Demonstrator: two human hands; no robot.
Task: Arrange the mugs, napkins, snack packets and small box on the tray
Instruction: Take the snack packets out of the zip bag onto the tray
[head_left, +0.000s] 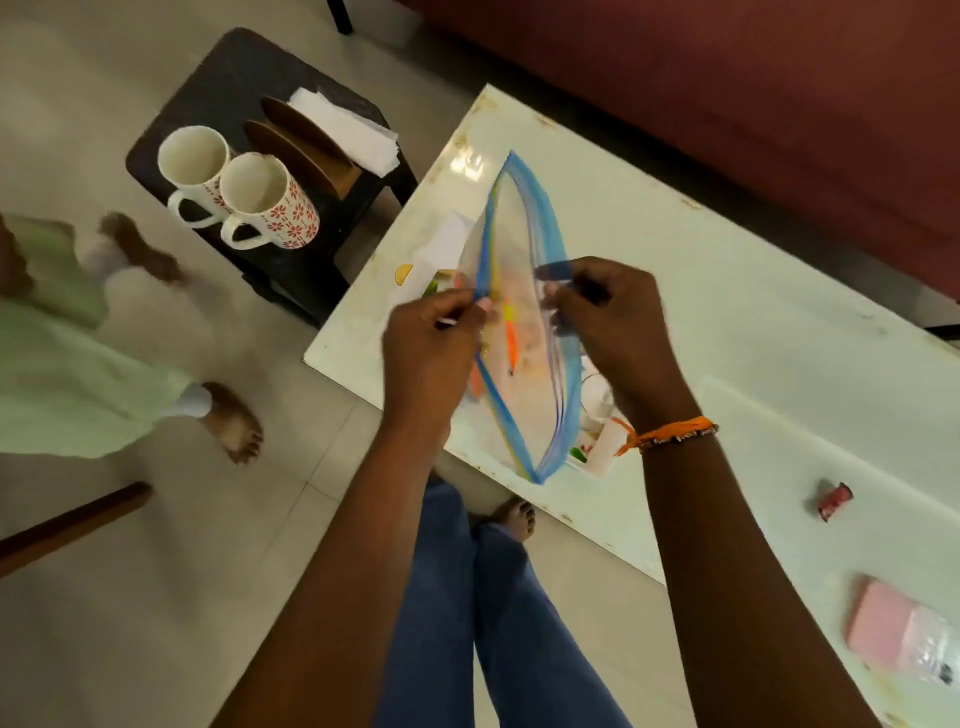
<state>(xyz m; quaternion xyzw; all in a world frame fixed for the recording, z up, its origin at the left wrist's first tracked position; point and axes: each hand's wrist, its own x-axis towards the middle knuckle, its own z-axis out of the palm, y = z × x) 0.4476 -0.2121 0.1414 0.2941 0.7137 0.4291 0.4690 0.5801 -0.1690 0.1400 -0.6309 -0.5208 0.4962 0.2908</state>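
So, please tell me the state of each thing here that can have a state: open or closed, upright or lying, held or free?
Clear zip bag with blue seal: open, mouth pulled apart, held above the white table.
Left hand: pinching one bag edge.
Right hand: pinching the other edge.
Two white mugs with red flower pattern: upright, apparently empty, on the dark stool.
White paper napkins: stacked, lying free.
Small red packet: lying free.

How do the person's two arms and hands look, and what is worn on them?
Both forearms are bare, with no sleeves in view. The right hand has an orange thread bracelet with small dark and pale beads around its wrist. The left hand wears no band on the wrist; a ring cannot be told because of blur. No gloves on either hand.
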